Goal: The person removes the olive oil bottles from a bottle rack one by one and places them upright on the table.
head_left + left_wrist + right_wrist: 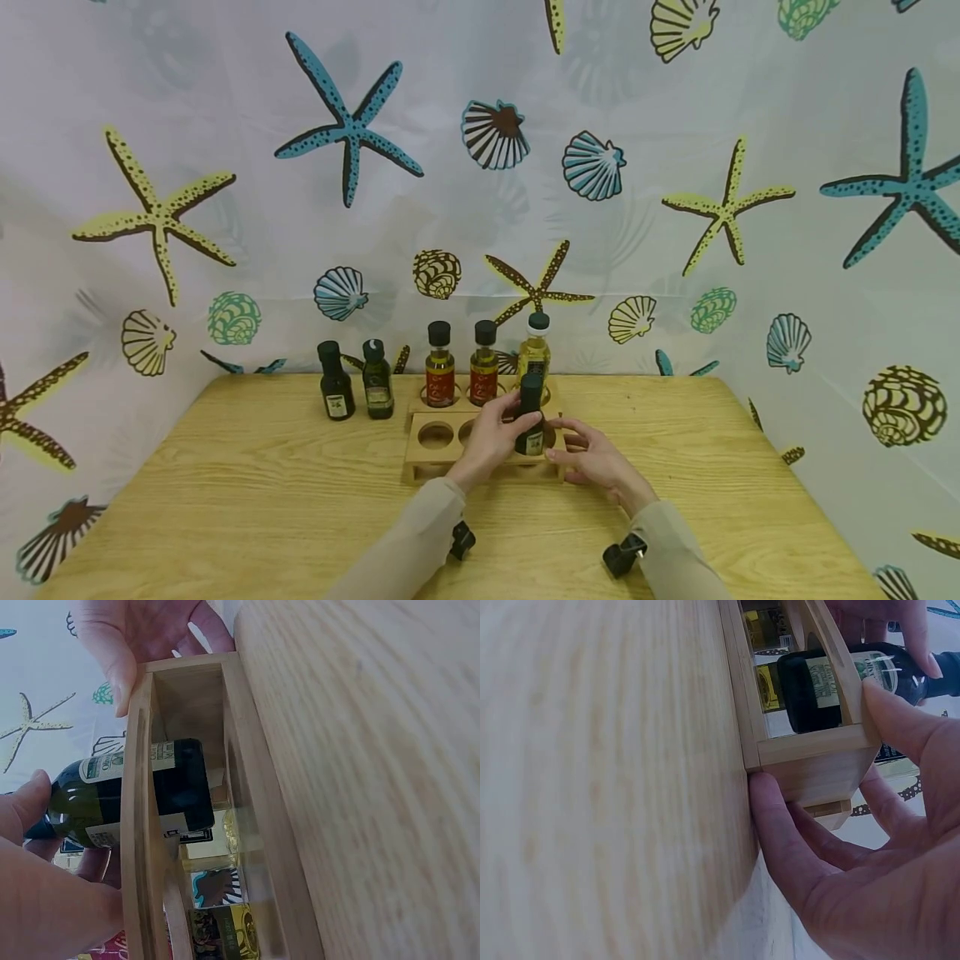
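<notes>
My left hand (489, 437) grips a small dark glass bottle (531, 393) with a black cap and cream label by its upper part. The bottle stands upright, partway through the right-hand hole in the front row of a wooden bottle rack (450, 456). In the left wrist view, the lower end of the bottle (184, 784) hangs inside the rack, above its bottom board. My right hand (596, 462) holds the rack's right end, thumb at the top front edge and other fingers around the end panel (821, 769). The other front holes I can see hold no bottle.
The rack's back row carries two red-labelled oil bottles (440, 379) (483, 379) and a yellow oil bottle (534, 354). Left of the rack, two dark bottles (337, 387) (378, 387) stand on the wooden table (262, 492). A patterned curtain (480, 217) hangs behind.
</notes>
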Motion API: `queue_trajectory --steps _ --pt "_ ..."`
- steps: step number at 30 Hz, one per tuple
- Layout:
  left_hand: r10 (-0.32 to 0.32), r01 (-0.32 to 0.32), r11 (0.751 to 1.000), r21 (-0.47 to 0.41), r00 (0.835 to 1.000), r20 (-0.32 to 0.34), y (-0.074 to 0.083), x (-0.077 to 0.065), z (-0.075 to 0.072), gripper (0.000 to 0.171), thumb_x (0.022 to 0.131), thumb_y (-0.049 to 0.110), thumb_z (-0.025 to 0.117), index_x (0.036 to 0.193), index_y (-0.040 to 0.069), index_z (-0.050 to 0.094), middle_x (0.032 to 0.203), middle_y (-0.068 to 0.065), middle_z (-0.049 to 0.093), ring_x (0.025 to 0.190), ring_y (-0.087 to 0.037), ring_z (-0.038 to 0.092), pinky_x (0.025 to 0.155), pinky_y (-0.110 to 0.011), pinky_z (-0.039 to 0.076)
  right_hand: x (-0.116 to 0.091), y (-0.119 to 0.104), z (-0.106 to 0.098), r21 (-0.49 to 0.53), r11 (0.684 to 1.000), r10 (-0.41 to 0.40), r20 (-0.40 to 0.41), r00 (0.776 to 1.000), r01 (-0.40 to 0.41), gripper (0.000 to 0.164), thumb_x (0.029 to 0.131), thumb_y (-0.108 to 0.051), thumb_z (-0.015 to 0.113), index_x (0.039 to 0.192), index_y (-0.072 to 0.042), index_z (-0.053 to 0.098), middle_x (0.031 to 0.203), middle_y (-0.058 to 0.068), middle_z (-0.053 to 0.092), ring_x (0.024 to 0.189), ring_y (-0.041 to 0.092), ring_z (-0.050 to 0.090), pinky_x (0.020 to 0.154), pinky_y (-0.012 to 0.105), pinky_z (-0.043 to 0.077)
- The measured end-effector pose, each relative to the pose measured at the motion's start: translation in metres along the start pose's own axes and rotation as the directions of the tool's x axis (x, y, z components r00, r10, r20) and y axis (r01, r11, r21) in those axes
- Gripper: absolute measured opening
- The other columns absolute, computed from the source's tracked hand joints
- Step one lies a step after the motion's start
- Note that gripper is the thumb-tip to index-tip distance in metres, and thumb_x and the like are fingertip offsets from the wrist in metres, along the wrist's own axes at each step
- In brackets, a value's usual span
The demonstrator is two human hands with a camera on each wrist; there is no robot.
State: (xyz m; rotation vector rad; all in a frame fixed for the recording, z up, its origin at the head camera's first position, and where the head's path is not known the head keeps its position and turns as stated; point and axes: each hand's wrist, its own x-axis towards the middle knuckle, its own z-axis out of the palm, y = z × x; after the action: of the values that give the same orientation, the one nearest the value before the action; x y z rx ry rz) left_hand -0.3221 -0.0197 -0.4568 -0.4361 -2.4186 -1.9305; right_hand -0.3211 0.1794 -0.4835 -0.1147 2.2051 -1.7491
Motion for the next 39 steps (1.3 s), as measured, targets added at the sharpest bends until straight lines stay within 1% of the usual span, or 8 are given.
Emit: queue_trajectory --steps 4,7,12,17,22,28,33,39 --pt "-0.036 0.036 0.998 -0.046 0.999 -0.015 0.002 0.001 -0.004 0.043 0.098 0.029 0.061 0.139 0.017 0.055 0.128 -0.010 0.062 0.119 -0.027 0.059 0.098 -0.048 0.050 0.000 -0.002 0.000 -0.005 1.000 0.003 0.000 1.000 -0.003 0.057 0.089 -0.026 0.074 0.142 -0.025 0.052 0.153 0.024 0.034 0.141 0.043 0.034 0.090 0.047 0.055" --pt "-0.042 0.041 0.998 -0.053 0.999 -0.017 0.004 0.002 -0.008 0.042 0.099 0.029 0.061 0.139 0.018 0.056 0.129 -0.010 0.061 0.119 -0.027 0.058 0.099 -0.048 0.050 0.000 -0.003 0.000 -0.013 1.000 0.011 -0.005 1.000 -0.011 0.056 0.088 -0.026 0.075 0.141 -0.025 0.053 0.153 0.024 0.034 0.141 0.043 0.034 0.089 0.046 0.056" --pt "-0.016 0.016 1.000 -0.025 1.000 -0.012 0.012 0.000 -0.015 0.042 0.098 0.031 0.061 0.136 0.015 0.057 0.128 -0.011 0.061 0.120 -0.029 0.057 0.099 -0.049 0.050 0.000 -0.002 0.000 -0.025 1.000 0.018 -0.017 1.000 -0.019 0.055 0.087 -0.027 0.076 0.139 -0.027 0.055 0.153 0.023 0.034 0.141 0.043 0.034 0.089 0.047 0.055" --pt "-0.031 0.031 0.999 -0.023 1.000 -0.005 0.019 -0.001 -0.020 0.052 0.098 0.035 0.061 0.144 0.016 0.049 0.133 -0.012 0.057 0.124 -0.030 0.054 0.099 -0.050 0.049 0.001 -0.001 0.000 -0.025 1.000 0.013 -0.020 1.000 -0.014 0.058 0.085 -0.030 0.077 0.138 -0.026 0.055 0.153 0.023 0.035 0.140 0.044 0.035 0.089 0.047 0.055" --pt "-0.036 0.036 0.999 0.024 0.999 -0.008 0.025 -0.005 -0.022 0.063 0.097 0.037 0.061 0.152 0.015 0.038 0.141 -0.014 0.051 0.131 -0.033 0.049 0.105 -0.053 0.044 0.003 0.001 0.000 -0.016 1.000 0.009 -0.013 1.000 -0.009 0.057 0.086 -0.029 0.077 0.138 -0.026 0.055 0.154 0.023 0.034 0.141 0.043 0.034 0.088 0.046 0.056" --pt "-0.017 0.016 0.996 0.086 1.000 0.004 0.028 -0.009 -0.029 0.067 0.099 0.039 0.057 0.155 0.015 0.030 0.146 -0.015 0.046 0.136 -0.034 0.044 0.109 -0.056 0.038 0.002 0.001 0.000 -0.013 1.000 0.011 -0.007 1.000 -0.011 0.059 0.087 -0.029 0.076 0.141 -0.024 0.053 0.154 0.023 0.033 0.141 0.043 0.033 0.089 0.046 0.055" --pt "-0.024 0.025 0.991 0.132 1.000 -0.011 0.030 -0.011 -0.039 0.067 0.100 0.041 0.055 0.156 0.016 0.027 0.149 -0.015 0.044 0.135 -0.034 0.044 0.111 -0.056 0.036 0.002 0.001 0.000 -0.023 1.000 0.007 -0.003 1.000 -0.007 0.059 0.089 -0.026 0.074 0.143 -0.022 0.051 0.154 0.024 0.032 0.141 0.043 0.033 0.089 0.046 0.055" --pt "-0.030 0.035 0.986 0.166 0.999 -0.031 0.031 -0.014 -0.056 0.066 0.101 0.038 0.054 0.156 0.014 0.028 0.149 -0.015 0.044 0.137 -0.033 0.042 0.111 -0.055 0.036 0.001 0.000 0.001 -0.022 1.000 0.000 -0.007 1.000 0.000 0.060 0.085 -0.032 0.077 0.140 -0.025 0.053 0.154 0.024 0.033 0.141 0.044 0.033 0.086 0.043 0.057"
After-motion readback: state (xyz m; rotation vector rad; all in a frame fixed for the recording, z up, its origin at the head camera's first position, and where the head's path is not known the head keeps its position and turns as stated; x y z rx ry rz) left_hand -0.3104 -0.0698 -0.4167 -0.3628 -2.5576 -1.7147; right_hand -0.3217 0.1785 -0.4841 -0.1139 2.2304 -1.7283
